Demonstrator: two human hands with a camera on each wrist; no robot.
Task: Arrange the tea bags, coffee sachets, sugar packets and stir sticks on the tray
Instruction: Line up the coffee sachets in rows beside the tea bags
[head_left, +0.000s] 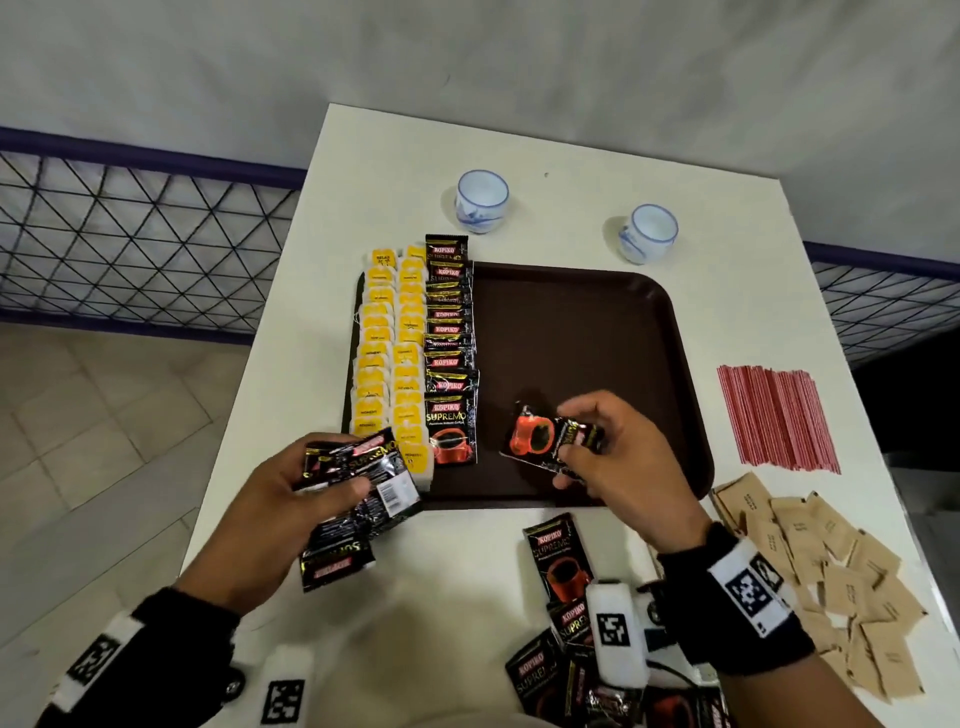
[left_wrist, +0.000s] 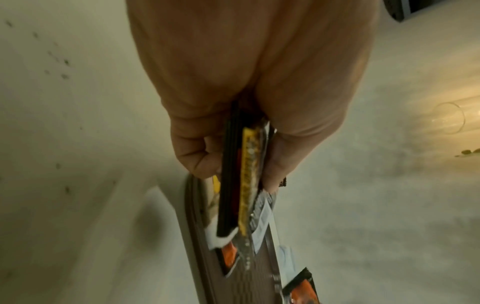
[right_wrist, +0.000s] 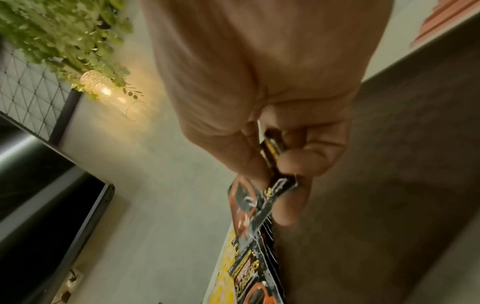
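Observation:
A dark brown tray (head_left: 582, 322) lies mid-table. Two columns of yellow tea bags (head_left: 389, 353) fill its left side, with a column of black coffee sachets (head_left: 450, 358) beside them. My left hand (head_left: 291, 499) grips a stack of coffee sachets (head_left: 358, 483) at the tray's near-left corner; the left wrist view shows the stack (left_wrist: 241, 176) edge-on between thumb and fingers. My right hand (head_left: 597, 457) pinches one coffee sachet (head_left: 545, 436) low over the tray's near middle, and the same sachet (right_wrist: 262, 197) shows in the right wrist view.
Loose coffee sachets (head_left: 558, 561) lie near the front edge. Brown sugar packets (head_left: 815, 561) are heaped at the right, red stir sticks (head_left: 776, 415) beyond them. Two white-and-blue cups (head_left: 480, 200) (head_left: 647, 231) stand behind the tray. The table's left edge drops to tiled floor.

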